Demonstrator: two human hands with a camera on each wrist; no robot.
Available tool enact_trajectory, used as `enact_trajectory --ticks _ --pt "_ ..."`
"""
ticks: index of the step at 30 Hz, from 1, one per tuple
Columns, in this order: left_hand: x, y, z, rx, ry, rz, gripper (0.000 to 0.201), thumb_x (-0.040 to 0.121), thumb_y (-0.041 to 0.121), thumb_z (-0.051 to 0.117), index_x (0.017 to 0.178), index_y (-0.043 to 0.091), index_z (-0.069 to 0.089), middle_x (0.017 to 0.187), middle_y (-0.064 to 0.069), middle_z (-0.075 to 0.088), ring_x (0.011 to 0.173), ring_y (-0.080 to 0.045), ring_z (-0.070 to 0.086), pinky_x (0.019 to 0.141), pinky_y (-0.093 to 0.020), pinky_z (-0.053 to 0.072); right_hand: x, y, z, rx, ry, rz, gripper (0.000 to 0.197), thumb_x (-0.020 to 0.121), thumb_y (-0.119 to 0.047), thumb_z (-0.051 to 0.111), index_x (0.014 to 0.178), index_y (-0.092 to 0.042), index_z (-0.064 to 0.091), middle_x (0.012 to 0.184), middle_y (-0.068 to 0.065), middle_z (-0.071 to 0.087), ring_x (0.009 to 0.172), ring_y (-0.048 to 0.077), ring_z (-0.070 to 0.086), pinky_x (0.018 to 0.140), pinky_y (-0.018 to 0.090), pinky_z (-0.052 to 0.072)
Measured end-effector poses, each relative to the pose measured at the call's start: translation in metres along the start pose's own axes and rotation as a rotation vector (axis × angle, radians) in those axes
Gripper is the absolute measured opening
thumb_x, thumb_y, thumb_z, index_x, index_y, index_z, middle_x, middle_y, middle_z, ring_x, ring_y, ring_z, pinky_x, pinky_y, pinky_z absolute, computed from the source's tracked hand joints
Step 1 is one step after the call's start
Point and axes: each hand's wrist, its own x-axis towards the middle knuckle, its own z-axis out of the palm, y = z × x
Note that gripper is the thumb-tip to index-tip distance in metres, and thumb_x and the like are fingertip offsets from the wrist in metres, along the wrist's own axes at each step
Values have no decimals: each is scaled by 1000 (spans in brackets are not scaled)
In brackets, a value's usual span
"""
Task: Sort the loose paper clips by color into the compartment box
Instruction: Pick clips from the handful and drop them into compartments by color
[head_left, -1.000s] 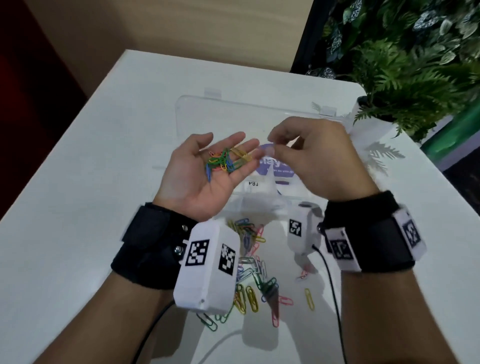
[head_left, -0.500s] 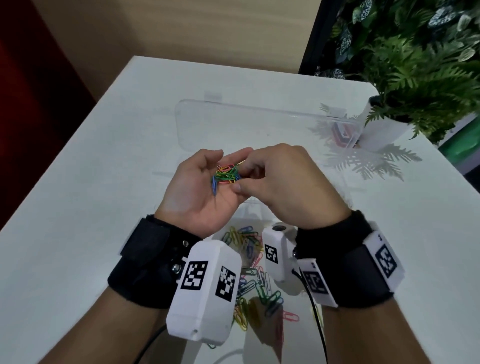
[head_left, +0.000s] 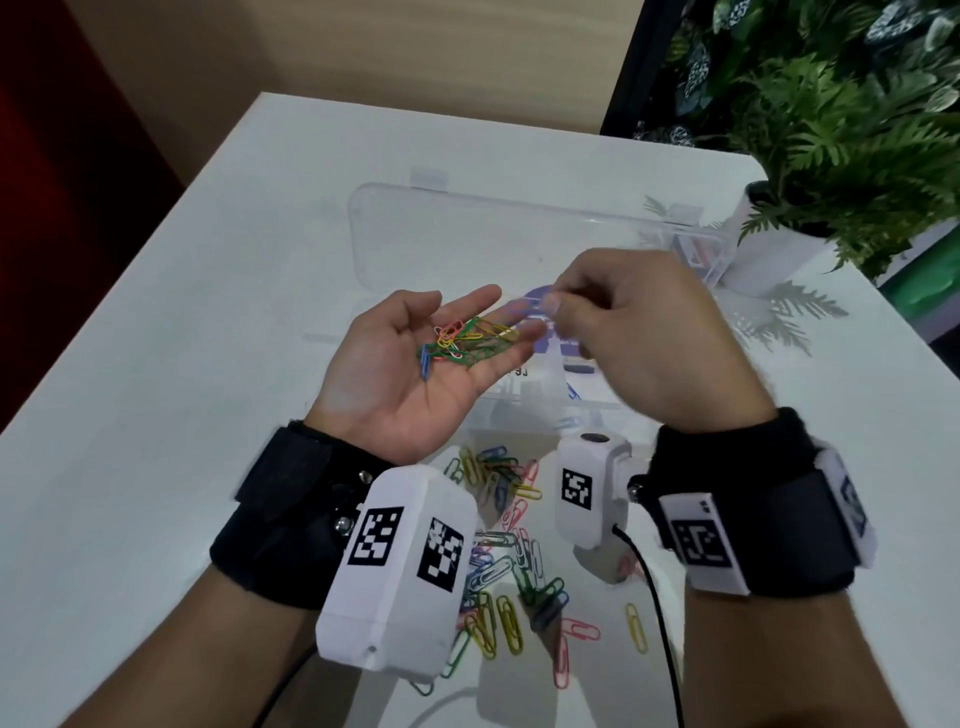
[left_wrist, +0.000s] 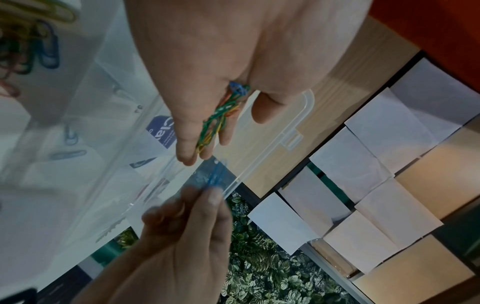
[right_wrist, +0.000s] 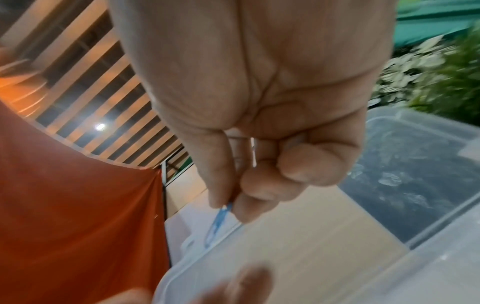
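My left hand (head_left: 415, 358) lies palm up over the clear compartment box (head_left: 587, 395), fingers nearly straight, carrying a tangle of green, yellow, red and blue paper clips (head_left: 467, 340). The same clips (left_wrist: 218, 117) show in the left wrist view. Just right of it, my right hand (head_left: 623, 332) pinches one blue paper clip (right_wrist: 217, 224) between thumb and forefinger; that clip (left_wrist: 217, 176) hangs blurred above the box rim. A pile of loose coloured clips (head_left: 514, 566) lies on the white table between my wrists. A few blue clips (left_wrist: 68, 144) lie in one compartment.
The box's clear lid (head_left: 519, 234) lies open flat behind the hands. A potted fern (head_left: 831, 156) in a white pot stands at the table's far right corner. The white table (head_left: 156, 364) stretches bare to the left.
The right hand has drawn away to the right from the left palm with one blue clip pinched. The left hand's fingers have straightened out again.
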Motion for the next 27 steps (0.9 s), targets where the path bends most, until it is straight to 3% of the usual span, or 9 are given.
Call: enact_trajectory --ticks 3,8,12,14,16,19,21,23,27 --pt "2 3 -2 21 24 9 47 95 22 34 123 -11 52 117 -34 61 107 -50 60 92 -55 49 1 18 -18 -66 54 68 13 84 -20 63 71 -18 65 59 -7 60 57 7 55 53 19 41" --pt "1 0 2 48 72 17 51 98 30 34 122 -10 54 114 -33 63 109 -48 60 98 -51 44 2 39 -18 -236 -57 190 7 80 -21 67 74 -18 69 69 -6 64 61 5 55 51 17 39" --pt "1 -3 8 24 87 11 59 98 39 33 127 -10 50 119 -33 60 113 -46 58 101 -50 43 -2 12 -10 -111 -7 21 4 76 -25 72 80 -24 70 73 -10 66 63 0 57 57 9 41" --pt "-2 -5 11 22 79 -25 67 98 48 28 125 -9 52 111 -28 65 103 -37 65 96 -39 49 -8 -15 1 7 -131 -91 12 74 -28 74 86 -26 73 74 -10 69 67 0 60 64 15 47" --pt "-5 -7 11 81 100 -61 71 97 54 25 110 -7 61 92 -18 70 87 -27 70 81 -28 56 -13 -32 18 -7 -243 -165 16 75 -34 72 89 -27 74 80 -7 71 74 4 62 73 27 50" --pt "-5 -9 8 115 140 -43 75 97 55 25 102 -7 66 119 -18 63 118 -28 59 101 -34 42 -13 -39 34 -48 -260 -170 15 79 -34 69 90 -25 73 82 -7 70 78 6 61 73 29 50" --pt "-5 -9 6 96 139 -29 78 97 55 25 93 -9 70 120 -20 61 118 -30 58 103 -37 39 -13 -39 34 -37 -256 -148 14 79 -31 70 91 -24 72 84 -7 70 80 7 62 74 29 51" --pt "-4 -11 6 95 125 -23 78 96 55 24 103 -10 66 123 -21 61 113 -30 59 103 -37 39 -14 -39 33 -20 -256 -121 14 78 -29 70 92 -24 72 85 -7 70 82 7 63 75 29 52" --pt "-2 -14 6 84 98 10 76 95 56 22 128 -5 54 131 -21 57 121 -31 56 108 -44 36 -14 -40 34 -2 -249 -79 14 77 -26 70 91 -24 73 83 -8 70 81 8 63 72 27 53"
